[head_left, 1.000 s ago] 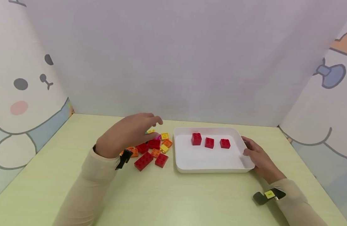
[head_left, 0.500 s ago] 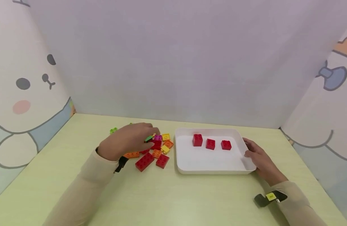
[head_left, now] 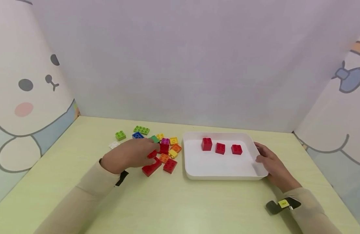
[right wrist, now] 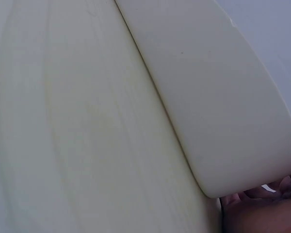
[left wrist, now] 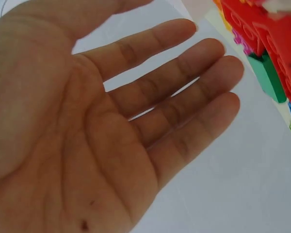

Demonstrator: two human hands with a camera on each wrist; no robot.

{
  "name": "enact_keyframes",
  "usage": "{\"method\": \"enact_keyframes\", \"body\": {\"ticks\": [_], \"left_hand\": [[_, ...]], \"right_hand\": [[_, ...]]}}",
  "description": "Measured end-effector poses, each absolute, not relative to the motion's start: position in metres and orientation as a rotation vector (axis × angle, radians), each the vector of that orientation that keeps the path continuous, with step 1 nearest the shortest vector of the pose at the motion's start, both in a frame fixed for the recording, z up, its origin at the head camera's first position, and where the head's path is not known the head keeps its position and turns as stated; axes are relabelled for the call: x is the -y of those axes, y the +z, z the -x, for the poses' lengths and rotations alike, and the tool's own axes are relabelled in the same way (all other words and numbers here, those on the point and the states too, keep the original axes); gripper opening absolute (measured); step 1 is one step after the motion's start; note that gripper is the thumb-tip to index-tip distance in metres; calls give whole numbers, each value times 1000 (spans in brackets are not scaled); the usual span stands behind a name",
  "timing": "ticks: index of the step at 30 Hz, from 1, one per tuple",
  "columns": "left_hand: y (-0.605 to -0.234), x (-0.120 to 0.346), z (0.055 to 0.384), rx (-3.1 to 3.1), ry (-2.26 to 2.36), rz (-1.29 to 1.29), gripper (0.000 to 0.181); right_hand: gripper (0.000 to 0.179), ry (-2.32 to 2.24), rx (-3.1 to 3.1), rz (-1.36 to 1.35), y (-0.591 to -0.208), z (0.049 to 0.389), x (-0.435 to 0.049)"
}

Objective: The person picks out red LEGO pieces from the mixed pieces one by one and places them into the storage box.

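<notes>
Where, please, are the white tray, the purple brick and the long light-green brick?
White tray (head_left: 224,163): head view, on its bare floor.
Purple brick (head_left: 165,141): head view, on its studded top.
Long light-green brick (head_left: 141,130): head view, on its studded top.

The tray (head_left: 223,168) at four o'clock looks smooth, faintly glossy white plastic; the studded bricks (head_left: 164,148) at seven, hard plastic. The counter (head_left: 180,204) at six shows pale, satiny wood grain; the backdrop (head_left: 180,65) at twelve seems matt cloth.
</notes>
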State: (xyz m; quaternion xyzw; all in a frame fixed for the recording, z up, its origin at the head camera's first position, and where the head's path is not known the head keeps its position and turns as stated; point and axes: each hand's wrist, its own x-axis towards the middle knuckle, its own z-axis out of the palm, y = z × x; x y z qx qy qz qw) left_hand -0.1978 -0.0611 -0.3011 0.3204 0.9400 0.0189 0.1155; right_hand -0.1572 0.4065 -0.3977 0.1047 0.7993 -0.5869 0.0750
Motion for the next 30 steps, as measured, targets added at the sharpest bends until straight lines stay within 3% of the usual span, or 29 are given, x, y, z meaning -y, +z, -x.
{"method": "enact_keyframes", "body": {"ticks": [13,24,30], "left_hand": [[-324,46,183,-2762,-75,-886,56],[-329,49,185,-2713,-47,-856,56],[-331,51,183,-2631,32,-715,75]], "right_hand": [[69,-1790,-2404,-276,-399,156,-407],[72,-1808,-2399,-284,-397,157,-407],[72,-1796,-2407,-276,-399,157,-406]]}}
